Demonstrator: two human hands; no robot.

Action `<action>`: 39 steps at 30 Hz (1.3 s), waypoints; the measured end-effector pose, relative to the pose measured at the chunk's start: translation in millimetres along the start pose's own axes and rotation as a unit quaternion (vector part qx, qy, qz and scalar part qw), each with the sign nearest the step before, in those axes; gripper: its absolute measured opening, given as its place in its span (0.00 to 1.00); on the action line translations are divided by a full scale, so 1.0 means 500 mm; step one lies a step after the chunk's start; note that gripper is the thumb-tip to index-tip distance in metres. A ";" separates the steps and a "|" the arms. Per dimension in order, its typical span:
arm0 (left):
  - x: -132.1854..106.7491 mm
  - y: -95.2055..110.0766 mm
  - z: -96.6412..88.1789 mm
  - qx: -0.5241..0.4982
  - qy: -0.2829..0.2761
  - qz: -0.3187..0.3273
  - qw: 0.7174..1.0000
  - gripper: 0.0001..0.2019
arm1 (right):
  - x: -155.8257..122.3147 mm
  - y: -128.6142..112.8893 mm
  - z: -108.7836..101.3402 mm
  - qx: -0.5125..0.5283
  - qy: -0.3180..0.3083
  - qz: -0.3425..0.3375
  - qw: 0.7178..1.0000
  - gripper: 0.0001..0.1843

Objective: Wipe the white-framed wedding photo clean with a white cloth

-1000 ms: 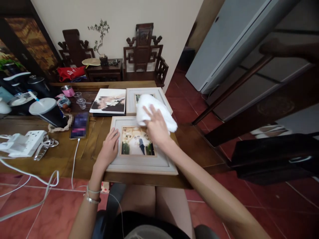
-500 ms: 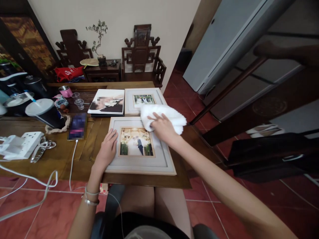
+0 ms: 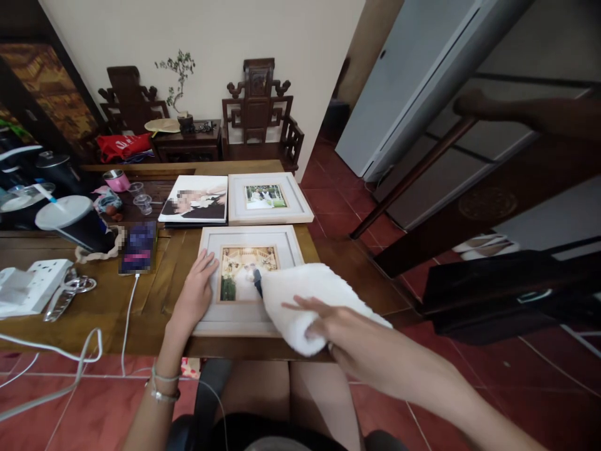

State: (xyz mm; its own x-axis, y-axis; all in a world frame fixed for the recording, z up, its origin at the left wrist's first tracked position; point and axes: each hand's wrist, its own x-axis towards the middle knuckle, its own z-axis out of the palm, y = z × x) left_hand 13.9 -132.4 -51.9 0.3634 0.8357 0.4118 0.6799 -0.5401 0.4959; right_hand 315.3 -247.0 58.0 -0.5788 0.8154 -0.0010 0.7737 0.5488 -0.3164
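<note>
A white-bordered picture frame holding a wedding photo lies flat at the table's near edge. My left hand rests with outstretched fingers on the frame's left border. In my right hand is a folded white fluffy cloth, which covers the frame's lower right part and hangs past its right side. The thumb is partly hidden by the cloth. Behind this frame lies a second picture frame with a smaller photo, and beside that a photo album.
On the wooden table to the left are a phone on a white cable, a power strip, a clear hair claw clip and a lidded cup with a straw. A carved wooden chair stands behind; a dark bag is at right.
My right hand has carried the cloth from the frame's upper right corner down to its lower right, uncovering the rear frame. My left hand stays on the left border. The view has shifted slightly.
</note>
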 end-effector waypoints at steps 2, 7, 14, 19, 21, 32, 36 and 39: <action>-0.001 -0.002 -0.002 0.003 0.001 0.008 1.000 0.28 | 0.038 0.016 -0.023 -0.034 0.080 0.037 0.995 0.27; -0.001 -0.002 -0.004 -0.007 0.015 0.018 1.000 0.27 | 0.191 0.063 -0.011 -0.153 0.122 0.086 0.977 0.24; 0.005 0.008 -0.004 -0.012 0.024 -0.002 1.000 0.27 | 0.217 0.046 0.085 -0.218 0.019 0.062 0.974 0.16; 0.011 0.016 -0.011 -0.026 0.016 -0.027 0.999 0.25 | 0.089 -0.023 0.074 -0.127 -0.027 -0.016 0.991 0.19; 0.013 0.016 -0.013 -0.035 0.012 -0.034 0.999 0.23 | 0.048 -0.050 0.061 -0.091 -0.042 -0.064 0.993 0.24; 0.010 0.016 -0.017 -0.013 -0.023 -0.025 0.999 0.21 | 0.222 0.083 0.030 -0.111 0.138 0.085 0.981 0.28; 0.008 0.017 -0.015 -0.013 -0.017 -0.031 0.999 0.21 | 0.277 0.095 0.028 -0.183 0.062 0.075 0.978 0.21; 0.007 0.017 -0.012 -0.008 -0.015 -0.032 0.999 0.21 | 0.258 0.055 0.060 -0.198 0.017 0.071 0.978 0.16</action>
State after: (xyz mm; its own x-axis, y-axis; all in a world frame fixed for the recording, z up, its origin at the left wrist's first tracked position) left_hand 17.3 -134.8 -41.8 0.3395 0.8707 0.3558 0.6914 -0.4875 0.5332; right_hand 254.3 -132.1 20.6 -0.4554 0.8901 0.0157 0.8882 0.4531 0.0760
